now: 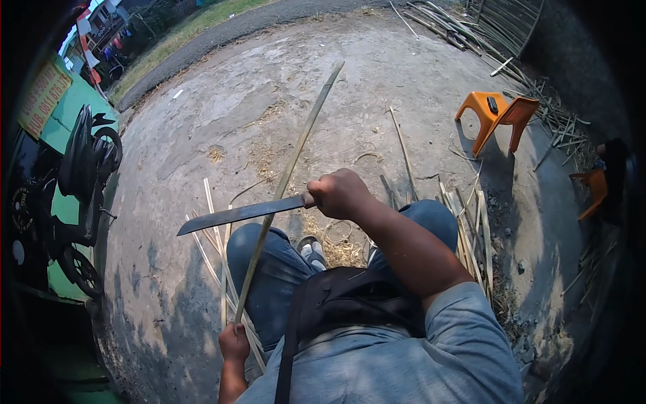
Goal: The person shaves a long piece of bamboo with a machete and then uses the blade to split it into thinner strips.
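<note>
My right hand point(341, 194) is closed round the handle of a machete point(245, 213), whose long dark blade points left over my lap. A long bamboo strip point(303, 138) slants up and away from my left hand point(234, 341), which grips its lower end beside my left thigh. The blade crosses in front of the strip above my left knee. Pale split bamboo strips point(222, 269) lie along my left leg, running past the left hand. More cut strips point(478, 232) stand by my right knee.
An orange plastic chair point(491, 120) with a small black object on its seat stands ahead to the right. Bamboo poles point(451, 27) lie at the far right. A parked motorcycle point(84, 195) is on the left. Shavings point(343, 252) cover the ground between my feet.
</note>
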### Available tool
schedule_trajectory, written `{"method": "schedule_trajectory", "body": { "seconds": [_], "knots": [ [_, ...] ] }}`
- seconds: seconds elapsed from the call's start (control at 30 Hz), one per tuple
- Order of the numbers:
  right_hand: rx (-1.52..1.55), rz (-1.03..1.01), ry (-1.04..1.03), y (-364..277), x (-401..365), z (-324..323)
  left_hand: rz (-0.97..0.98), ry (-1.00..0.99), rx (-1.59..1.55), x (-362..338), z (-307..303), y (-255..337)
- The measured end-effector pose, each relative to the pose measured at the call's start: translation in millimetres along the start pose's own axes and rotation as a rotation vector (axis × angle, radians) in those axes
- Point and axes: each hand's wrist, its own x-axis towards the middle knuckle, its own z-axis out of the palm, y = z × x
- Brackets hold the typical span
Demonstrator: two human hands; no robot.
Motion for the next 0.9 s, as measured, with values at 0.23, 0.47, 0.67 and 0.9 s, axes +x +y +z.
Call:
{"method": "schedule_trajectory", "body": {
  "seconds": [0.23,0.47,0.67,0.9],
  "knots": [
    [0.121,0.356,0.142,48.2,17.5,-0.6,-0.017,0.039,0.052,-1.1,1.7,-3.1],
    [0.079,0.043,0.080,14.7,-0.3,4.6,0.006,-0.071,-0.019,1.7,-7.1,-3.7],
    [-0.003,-0.193,0.129,6.3,3.1,3.2,0.014,-0.086,-0.058,4.9,4.6,-22.5],
    [0.150,0.285,0.218,43.1,14.4,-7.1,0.012,-0.031,-0.085,-0.6,9.9,-16.1]
  ]
}}
